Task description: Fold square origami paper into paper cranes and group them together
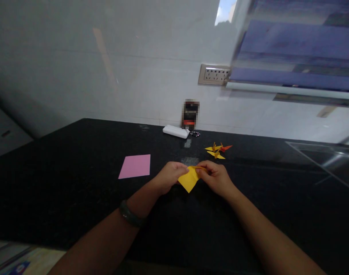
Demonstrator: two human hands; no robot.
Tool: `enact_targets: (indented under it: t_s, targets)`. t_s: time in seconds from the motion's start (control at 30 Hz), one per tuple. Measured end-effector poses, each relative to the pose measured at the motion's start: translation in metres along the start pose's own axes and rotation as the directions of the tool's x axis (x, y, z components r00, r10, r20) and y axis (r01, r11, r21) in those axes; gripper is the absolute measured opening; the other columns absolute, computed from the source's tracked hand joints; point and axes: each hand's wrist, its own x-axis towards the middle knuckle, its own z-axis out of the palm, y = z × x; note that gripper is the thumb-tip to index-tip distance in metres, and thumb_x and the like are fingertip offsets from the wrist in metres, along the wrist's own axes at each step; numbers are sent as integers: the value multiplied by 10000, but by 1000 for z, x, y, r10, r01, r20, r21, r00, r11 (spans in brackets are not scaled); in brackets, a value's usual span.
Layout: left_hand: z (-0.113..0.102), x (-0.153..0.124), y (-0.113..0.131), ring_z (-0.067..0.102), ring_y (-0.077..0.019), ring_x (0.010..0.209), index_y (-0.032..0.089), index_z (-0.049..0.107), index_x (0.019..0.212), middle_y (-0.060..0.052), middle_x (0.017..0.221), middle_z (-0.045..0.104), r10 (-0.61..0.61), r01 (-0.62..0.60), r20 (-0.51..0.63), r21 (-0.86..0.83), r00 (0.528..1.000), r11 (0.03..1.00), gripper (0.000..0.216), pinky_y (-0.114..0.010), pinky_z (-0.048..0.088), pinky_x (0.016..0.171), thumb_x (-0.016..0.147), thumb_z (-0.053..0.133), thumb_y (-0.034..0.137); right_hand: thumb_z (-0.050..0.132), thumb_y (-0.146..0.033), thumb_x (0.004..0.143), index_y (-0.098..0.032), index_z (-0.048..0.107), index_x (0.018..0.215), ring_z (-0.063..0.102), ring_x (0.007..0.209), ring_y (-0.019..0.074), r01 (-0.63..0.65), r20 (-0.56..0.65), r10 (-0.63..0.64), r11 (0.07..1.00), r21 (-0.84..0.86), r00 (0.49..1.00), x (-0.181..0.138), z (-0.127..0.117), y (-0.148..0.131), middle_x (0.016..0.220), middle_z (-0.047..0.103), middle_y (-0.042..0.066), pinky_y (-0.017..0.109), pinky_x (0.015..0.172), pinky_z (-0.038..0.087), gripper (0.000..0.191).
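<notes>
Both of my hands pinch a folded yellow paper [188,179] just above the black countertop [77,183]. My left hand [170,176] grips its left side with curled fingers. My right hand [217,177] pinches its upper right edge, where a thin folded flap sticks out. A dark band sits on my left wrist. The paper's lower corner points down toward me.
A pink paper sheet [135,166] lies flat to the left. Folded paper cranes, yellow [216,151] and orange-red [226,147], sit behind my hands. A white flat box [176,131] and a dark small container [190,114] stand by the wall. A steel sink [329,158] lies at right.
</notes>
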Motion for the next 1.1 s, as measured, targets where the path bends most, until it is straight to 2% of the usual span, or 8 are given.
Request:
enact_targets:
  t_s: [0.17,0.3,0.4,0.6,0.73,0.9,1.0,1.1]
  targets:
    - [-1,0,-2,504,-88,476,98,619,660,-8,542,578,12,-12,1,8,1000,1000,108,-207,351,484,648,575,197,488,-238,776,-190,634,857,576,629,127,48,9,-48,999,-9,999,-1,0,0,754,652,22,230,562,445,173]
    - [-2,0,1,546,-106,540,94,624,695,-31,608,606,-30,29,-6,-113,1000,993,106,-223,395,539,654,581,182,462,-187,791,-218,642,957,617,810,149,140,51,-140,990,-1,989,-1,-5,-1,929,670,31,276,729,479,247]
    - [-3,0,4,569,-123,580,96,620,663,-45,629,617,-55,46,-37,-221,998,974,62,-238,423,583,643,575,135,458,-168,793,-246,638,996,611,881,159,205,105,-204,979,-5,973,1,-9,-2,985,660,31,312,789,477,282]
    - [-3,-1,10,573,-135,590,106,608,643,-50,631,622,-101,81,-58,-283,993,956,60,-252,440,585,657,550,110,456,-172,800,-251,603,1070,590,921,159,323,189,-314,946,-21,931,2,-14,-3,1022,640,48,326,809,469,317]
    - [-3,-2,10,567,-141,582,127,605,641,-40,615,613,-122,101,-60,-273,991,957,69,-254,433,548,669,541,129,465,-183,797,-266,594,1082,590,918,165,343,200,-331,939,-29,922,1,-15,-1,1034,633,46,334,802,468,323]
    - [-7,3,4,567,-132,583,117,608,646,-41,623,614,-92,79,-35,-282,995,956,61,-238,432,548,658,548,123,463,-169,794,-282,575,1107,576,944,171,362,233,-336,929,-80,913,0,-14,2,1044,626,42,339,814,456,351]
    - [-8,5,2,569,-134,563,107,602,651,-42,616,609,-97,85,-23,-305,995,949,75,-250,433,540,669,555,162,443,-156,801,-285,568,1117,579,921,163,378,251,-341,919,-112,906,1,-14,1,1032,624,44,322,793,461,363]
    - [-8,4,1,551,-115,524,106,598,638,-28,579,596,-79,72,-17,-256,997,964,122,-230,409,510,647,626,224,435,-143,796,-295,571,1111,579,904,159,393,268,-350,911,-124,897,1,-14,-1,1019,623,39,313,776,462,375]
